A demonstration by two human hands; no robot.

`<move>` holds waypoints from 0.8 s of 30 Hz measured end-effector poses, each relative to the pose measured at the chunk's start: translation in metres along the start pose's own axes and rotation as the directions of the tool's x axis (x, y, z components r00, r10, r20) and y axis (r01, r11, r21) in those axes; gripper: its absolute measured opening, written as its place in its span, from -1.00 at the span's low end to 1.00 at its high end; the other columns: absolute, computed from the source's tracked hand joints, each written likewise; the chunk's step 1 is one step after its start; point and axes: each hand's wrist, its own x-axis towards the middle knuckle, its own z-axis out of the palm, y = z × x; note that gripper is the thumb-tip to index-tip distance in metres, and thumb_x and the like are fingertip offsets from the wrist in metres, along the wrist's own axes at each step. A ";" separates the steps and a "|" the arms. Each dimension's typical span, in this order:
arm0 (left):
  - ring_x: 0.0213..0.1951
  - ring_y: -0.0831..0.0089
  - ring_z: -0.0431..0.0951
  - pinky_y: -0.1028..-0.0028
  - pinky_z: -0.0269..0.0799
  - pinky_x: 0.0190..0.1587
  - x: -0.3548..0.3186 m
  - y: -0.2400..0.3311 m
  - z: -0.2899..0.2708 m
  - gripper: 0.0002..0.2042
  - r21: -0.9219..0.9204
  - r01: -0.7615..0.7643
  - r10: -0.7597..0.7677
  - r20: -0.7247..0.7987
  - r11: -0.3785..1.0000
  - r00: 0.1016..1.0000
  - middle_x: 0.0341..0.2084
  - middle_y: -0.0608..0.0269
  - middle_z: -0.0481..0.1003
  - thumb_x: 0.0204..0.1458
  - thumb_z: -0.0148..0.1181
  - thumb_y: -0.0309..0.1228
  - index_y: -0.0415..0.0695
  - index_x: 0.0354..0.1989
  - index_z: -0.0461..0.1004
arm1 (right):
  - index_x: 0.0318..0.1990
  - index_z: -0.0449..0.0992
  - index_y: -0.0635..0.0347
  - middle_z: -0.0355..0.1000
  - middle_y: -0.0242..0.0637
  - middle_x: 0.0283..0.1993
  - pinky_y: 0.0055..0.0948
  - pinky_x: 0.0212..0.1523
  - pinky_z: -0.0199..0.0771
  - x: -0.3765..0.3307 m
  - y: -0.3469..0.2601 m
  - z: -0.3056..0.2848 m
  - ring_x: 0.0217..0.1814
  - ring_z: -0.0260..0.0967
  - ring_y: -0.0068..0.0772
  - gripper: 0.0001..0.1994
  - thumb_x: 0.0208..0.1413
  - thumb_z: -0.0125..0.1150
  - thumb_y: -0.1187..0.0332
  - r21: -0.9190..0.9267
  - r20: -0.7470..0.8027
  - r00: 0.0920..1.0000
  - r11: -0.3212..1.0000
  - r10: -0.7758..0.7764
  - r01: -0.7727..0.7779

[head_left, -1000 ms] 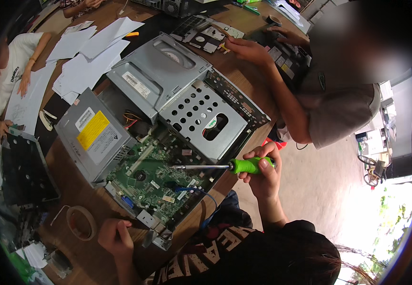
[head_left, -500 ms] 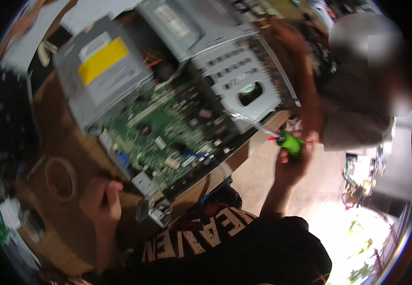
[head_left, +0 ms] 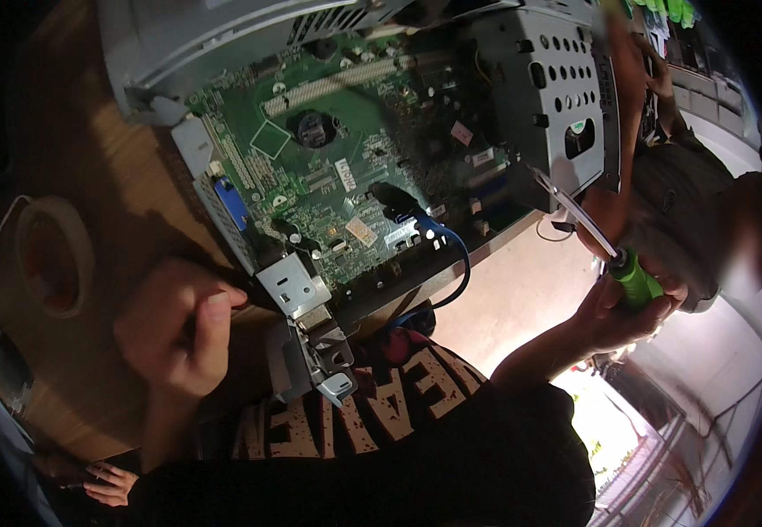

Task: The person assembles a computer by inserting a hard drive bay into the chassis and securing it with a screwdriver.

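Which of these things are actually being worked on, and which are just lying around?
In use:
right hand gripping green-handled screwdriver
left hand by the metal bracket
green motherboard
perforated drive cage

Lying about:
tape roll
wooden table

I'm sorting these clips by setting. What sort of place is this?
Probably an electronics repair or teardown workbench. An opened computer case with a bare green circuit board lies on a wooden table, and the right hand holds a green-handled screwdriver.
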 end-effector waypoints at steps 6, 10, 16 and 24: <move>-0.68 0.39 0.40 0.52 0.27 -0.60 0.002 -0.006 0.000 -0.85 -0.062 -0.005 0.005 -0.012 0.998 1.000 -0.74 0.20 0.41 -0.07 0.01 -0.55 -0.28 -0.63 0.42 | 0.00 0.12 0.27 0.34 0.19 -0.17 -0.67 -0.85 0.24 0.017 -0.006 -0.021 -0.88 0.14 -0.53 -0.59 0.15 -0.09 0.16 0.447 0.194 0.971 0.869 0.139 -0.214; -0.67 0.39 0.40 0.52 0.27 -0.61 -0.004 -0.005 0.002 -0.85 -0.065 -0.023 0.023 0.002 0.998 1.000 -0.74 0.19 0.41 -0.07 0.00 -0.56 -0.29 -0.62 0.42 | 0.00 0.12 0.26 0.34 0.20 -0.16 -0.66 -0.85 0.29 0.026 -0.010 -0.024 -0.87 0.16 -0.49 -0.61 0.12 -0.05 0.20 0.368 0.236 0.971 0.923 0.025 -0.113; -0.60 0.42 0.41 0.54 0.28 -0.52 -0.015 -0.007 0.010 -0.87 -0.068 -0.017 0.020 0.044 0.998 0.999 -0.66 0.15 0.42 -0.04 -0.04 -0.56 -0.31 -0.55 0.40 | -0.23 0.20 0.21 0.30 -0.01 -0.34 -0.70 -0.89 0.25 0.038 -0.013 -0.020 -0.85 0.14 -0.50 -0.71 0.06 -0.02 0.17 0.190 0.166 0.986 0.982 -0.024 -0.008; -0.64 0.39 0.44 0.49 0.32 -0.54 -0.007 -0.002 -0.001 -1.00 -0.067 -0.013 0.015 0.038 0.998 0.999 -0.67 0.21 0.45 -0.14 0.09 -0.61 -0.25 -0.53 0.41 | -0.27 0.16 0.20 0.31 0.09 -0.41 -0.68 -0.91 0.21 0.052 -0.026 0.015 -0.85 0.17 -0.47 -0.77 0.08 -0.07 0.23 -0.053 0.275 0.934 0.966 -0.229 0.252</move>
